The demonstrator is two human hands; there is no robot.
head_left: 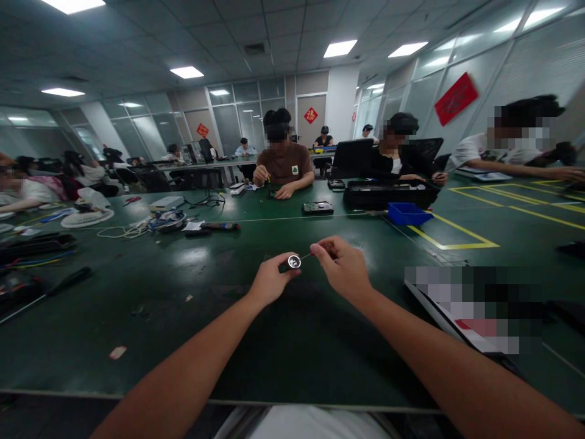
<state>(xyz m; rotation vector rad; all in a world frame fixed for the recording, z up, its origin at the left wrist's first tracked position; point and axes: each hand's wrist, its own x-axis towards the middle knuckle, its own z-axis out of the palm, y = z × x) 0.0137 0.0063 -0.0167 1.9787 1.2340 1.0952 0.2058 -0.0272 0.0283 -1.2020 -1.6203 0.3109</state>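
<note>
Above the green tabletop [292, 353], my left hand [269, 281] is closed around a small round part [294, 261]. Its bright silver rim faces me, and the fingers cover its sides. Just to the right, my right hand [346, 269] pinches a thin metal rod [306, 256] between thumb and forefinger. The rod slants down to the left, its tip at the round part's edge; whether it enters the part I cannot tell. A bit of red shows at the pinched end.
Ahead lie a screwdriver [223, 226], a circuit-board unit [317, 208], a blue tray [408, 213] and a long black housing [388, 195]. A long black-handled tool [68, 281] and cables are at left. A pixelated flat object [457, 305] lies by my right forearm. Co-workers sit opposite.
</note>
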